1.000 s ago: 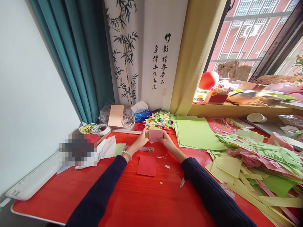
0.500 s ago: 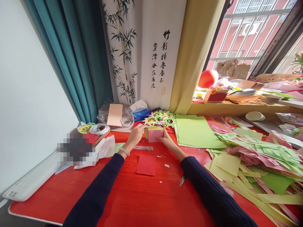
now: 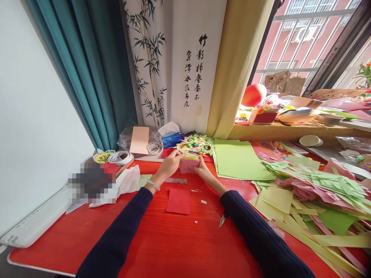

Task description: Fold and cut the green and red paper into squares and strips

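A small pink paper piece (image 3: 188, 166) is raised above the red table, with yellow-green paper (image 3: 190, 156) showing along its top edge. From the right, my right hand (image 3: 202, 170) grips it, thumb pressed across the front. My left hand (image 3: 171, 166) is closed at its upper left corner, fingertips pinched on the top edge. Below lies a patterned ruler (image 3: 176, 180), partly behind my left wrist. Nearer to me a red paper square (image 3: 178, 201) rests flat on the table. A small metal blade (image 3: 222, 220) pokes out beside my right sleeve.
Behind my hands sit a heap of colourful folded paper bits (image 3: 197, 144) and a blue tissue pack (image 3: 173, 140). Green sheets (image 3: 237, 158) are stacked to the right. Farther right spreads a pile of paper strips (image 3: 313, 189). Coiled white cable (image 3: 120, 158) lies at left.
My left hand has shifted slightly right along the paper's top edge. The pink paper now looks shorter, and the green strip at its left side no longer shows. My right hand stays in its grip.
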A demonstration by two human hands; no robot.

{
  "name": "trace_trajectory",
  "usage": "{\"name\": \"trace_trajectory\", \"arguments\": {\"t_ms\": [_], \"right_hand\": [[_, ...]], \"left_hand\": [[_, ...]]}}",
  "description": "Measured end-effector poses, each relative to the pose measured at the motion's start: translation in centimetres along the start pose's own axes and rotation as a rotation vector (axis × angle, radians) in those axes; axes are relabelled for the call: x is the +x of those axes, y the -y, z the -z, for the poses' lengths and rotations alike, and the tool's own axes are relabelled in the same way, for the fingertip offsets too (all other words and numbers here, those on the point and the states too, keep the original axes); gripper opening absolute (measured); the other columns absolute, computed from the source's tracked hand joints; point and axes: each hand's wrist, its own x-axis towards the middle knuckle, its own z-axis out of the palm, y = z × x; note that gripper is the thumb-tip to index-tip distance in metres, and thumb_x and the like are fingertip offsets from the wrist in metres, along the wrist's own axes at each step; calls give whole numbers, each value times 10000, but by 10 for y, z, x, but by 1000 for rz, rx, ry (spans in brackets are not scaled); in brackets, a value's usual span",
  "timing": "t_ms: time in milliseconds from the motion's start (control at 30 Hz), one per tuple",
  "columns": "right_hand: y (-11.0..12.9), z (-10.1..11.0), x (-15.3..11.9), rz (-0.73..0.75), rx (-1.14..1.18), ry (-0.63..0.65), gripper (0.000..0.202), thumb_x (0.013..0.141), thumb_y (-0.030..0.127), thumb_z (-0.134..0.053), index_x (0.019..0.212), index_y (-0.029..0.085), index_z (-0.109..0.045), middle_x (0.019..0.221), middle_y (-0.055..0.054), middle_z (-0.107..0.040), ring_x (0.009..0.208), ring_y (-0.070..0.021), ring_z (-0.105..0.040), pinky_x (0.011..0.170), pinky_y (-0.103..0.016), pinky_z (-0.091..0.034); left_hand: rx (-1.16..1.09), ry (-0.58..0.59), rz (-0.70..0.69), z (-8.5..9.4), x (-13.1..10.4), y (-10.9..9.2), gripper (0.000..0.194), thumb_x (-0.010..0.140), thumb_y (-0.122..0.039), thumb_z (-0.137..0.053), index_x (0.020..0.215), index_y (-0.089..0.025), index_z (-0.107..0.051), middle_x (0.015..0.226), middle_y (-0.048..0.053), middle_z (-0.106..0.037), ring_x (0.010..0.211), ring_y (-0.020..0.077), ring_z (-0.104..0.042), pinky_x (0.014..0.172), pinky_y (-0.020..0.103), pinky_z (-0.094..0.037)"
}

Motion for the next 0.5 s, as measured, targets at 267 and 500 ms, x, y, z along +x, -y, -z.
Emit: {"name": "trace_trajectory", "arguments": {"t_ms": [267,500], "right_hand": [[1,-1,-1,-22,5,0,555,656,265,-623,1146,241,-362,957,-29,-550,829,-168,-555,726,-308,-483],[0,-3,1,-31,-13,-31,394,657,261,-608,1010,203,-441,963,-37,-564,893,-194,-535,816,-369,-448]], "left_hand": [[115,-61,-20,0,-6,2,321,853,-116,-336,1116,-167,-513,1144,123,-456,977,203,-534,803,336,-488],[178,-6,-149,6,-10,3,406,833,-71,-328,1207,-131,-471,1237,154,-444,1177,261,-403,973,427,-358]]}}
